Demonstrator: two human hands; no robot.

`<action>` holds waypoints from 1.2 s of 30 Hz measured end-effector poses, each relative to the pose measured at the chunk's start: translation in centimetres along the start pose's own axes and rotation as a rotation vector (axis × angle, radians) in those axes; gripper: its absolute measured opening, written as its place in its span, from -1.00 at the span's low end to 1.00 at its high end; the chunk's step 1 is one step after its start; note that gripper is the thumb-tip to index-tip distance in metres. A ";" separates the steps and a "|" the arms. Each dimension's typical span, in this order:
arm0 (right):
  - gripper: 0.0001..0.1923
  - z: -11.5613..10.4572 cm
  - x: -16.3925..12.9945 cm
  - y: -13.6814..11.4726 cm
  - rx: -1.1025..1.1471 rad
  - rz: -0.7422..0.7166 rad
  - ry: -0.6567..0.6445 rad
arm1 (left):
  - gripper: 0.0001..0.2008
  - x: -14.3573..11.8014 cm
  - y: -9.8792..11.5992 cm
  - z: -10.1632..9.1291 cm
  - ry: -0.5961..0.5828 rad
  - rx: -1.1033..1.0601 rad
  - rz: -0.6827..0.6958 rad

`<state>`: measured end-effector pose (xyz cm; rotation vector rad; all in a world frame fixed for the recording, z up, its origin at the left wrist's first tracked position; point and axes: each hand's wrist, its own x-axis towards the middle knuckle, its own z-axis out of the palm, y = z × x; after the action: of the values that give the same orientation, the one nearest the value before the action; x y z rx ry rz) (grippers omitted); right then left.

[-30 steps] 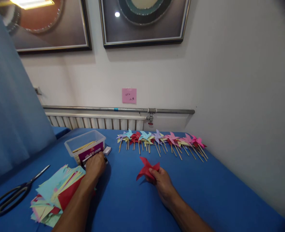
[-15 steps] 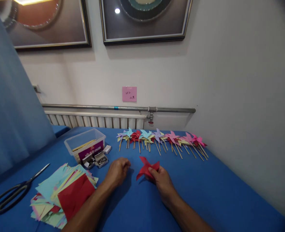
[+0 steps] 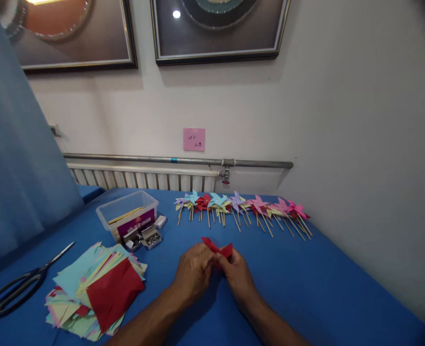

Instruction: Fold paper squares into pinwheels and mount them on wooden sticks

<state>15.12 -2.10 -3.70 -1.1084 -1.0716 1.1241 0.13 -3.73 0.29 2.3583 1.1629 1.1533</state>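
Observation:
A red paper pinwheel with folded blades is held above the blue table, its blades partly hidden by fingers. My right hand grips it from the right, thumb on the near side. From the left, my left hand meets its middle with fingers pinched together; whatever lies between those fingertips is too small or hidden to see. Beyond my left hand stand two small open boxes of metal pins. A pile of cut paper squares lies left of my left forearm, a red sheet on top.
Finished-looking pinwheels on sticks lie in a row along the table's back. A clear plastic tub with wooden sticks stands at the back left. Black-handled scissors lie at the far left. A wall borders the right side.
My left hand has moved right, from near the pin boxes to the pinwheel. My right hand has tilted the pinwheel, and both hands now meet at it.

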 end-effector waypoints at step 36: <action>-0.66 0.9 -0.7 -0.5 0.179 0.064 -0.008 | -0.92 0.7 -0.3 1.9 0.273 -0.695 -0.549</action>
<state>14.22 -2.79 -3.12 -1.0028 -0.9278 1.2505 1.70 -2.81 -0.68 1.2986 1.1362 1.3919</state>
